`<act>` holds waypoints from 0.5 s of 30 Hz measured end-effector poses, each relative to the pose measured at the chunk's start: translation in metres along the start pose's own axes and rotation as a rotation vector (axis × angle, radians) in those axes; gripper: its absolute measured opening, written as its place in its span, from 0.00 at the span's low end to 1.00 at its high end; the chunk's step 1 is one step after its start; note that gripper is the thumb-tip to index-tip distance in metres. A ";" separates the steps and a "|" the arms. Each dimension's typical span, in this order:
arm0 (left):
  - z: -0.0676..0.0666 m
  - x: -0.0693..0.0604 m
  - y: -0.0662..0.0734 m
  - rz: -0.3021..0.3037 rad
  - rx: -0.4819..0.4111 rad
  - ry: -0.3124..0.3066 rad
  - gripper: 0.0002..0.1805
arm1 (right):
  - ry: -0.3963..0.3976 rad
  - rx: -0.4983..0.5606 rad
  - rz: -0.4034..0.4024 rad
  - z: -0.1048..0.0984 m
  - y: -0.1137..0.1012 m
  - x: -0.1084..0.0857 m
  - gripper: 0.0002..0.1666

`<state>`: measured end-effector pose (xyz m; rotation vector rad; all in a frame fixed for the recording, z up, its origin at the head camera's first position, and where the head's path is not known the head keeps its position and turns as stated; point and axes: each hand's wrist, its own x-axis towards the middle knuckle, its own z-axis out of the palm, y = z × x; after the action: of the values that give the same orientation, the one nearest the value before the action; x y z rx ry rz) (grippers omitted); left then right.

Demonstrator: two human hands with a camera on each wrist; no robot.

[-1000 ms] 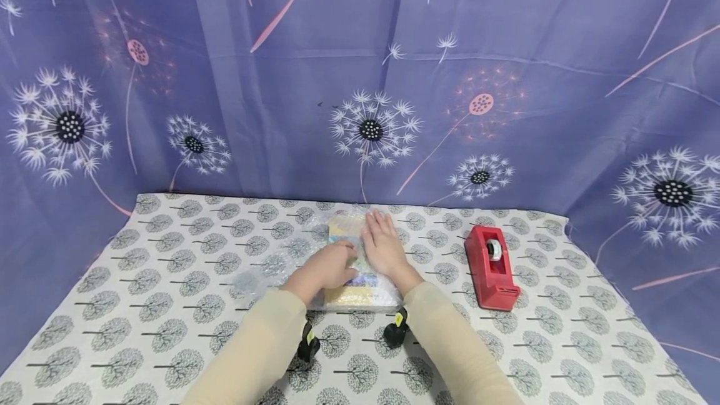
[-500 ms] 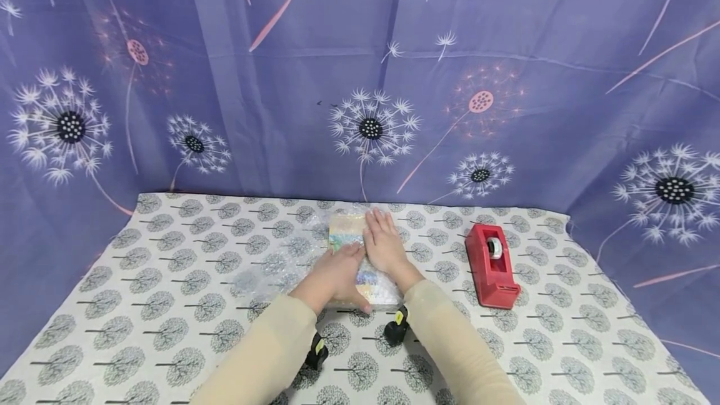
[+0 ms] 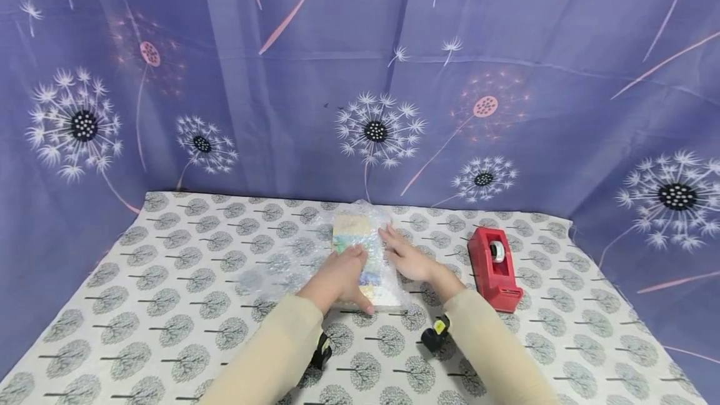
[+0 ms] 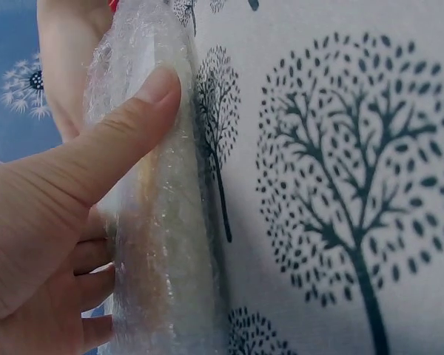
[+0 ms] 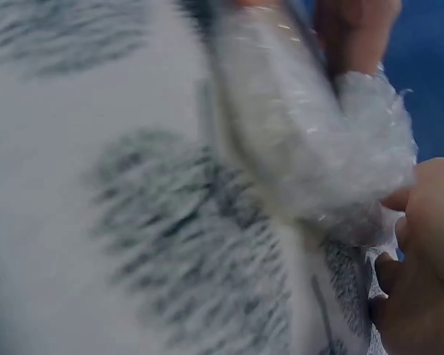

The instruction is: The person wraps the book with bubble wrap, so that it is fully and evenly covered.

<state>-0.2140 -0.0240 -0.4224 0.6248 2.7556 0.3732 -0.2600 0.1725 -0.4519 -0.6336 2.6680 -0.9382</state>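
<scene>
A book-like item with a colourful cover lies under clear bubble wrap, whose loose part spreads out to the left. Across the lower part of it lies my left hand, fingers on top and thumb at the near edge; in the left wrist view the thumb of that hand presses on the wrapped edge. My right hand is at the right side, its fingertips by the wrap's edge. The right wrist view is blurred and shows the right hand beside crumpled wrap.
A red tape dispenser with a roll of tape stands to the right of the right hand. The table is covered by a tree-print cloth. Behind it hangs a purple curtain with dandelions.
The right hand has moved off the top of the wrapped item to its right side. The left hand has shifted toward the near edge and spread its thumb over it.
</scene>
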 end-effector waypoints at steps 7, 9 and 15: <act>0.000 -0.002 -0.005 -0.007 -0.006 0.018 0.67 | 0.035 -0.263 0.043 0.024 -0.011 -0.008 0.35; 0.000 -0.002 -0.005 -0.007 -0.012 0.017 0.67 | 0.053 -0.292 0.054 0.025 -0.013 -0.008 0.35; 0.001 -0.003 0.001 0.008 0.001 0.019 0.66 | 0.147 -0.221 0.001 0.003 -0.010 0.007 0.34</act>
<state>-0.2102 -0.0242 -0.4225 0.6362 2.7719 0.3814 -0.2616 0.1607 -0.4486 -0.6304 2.9298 -0.7213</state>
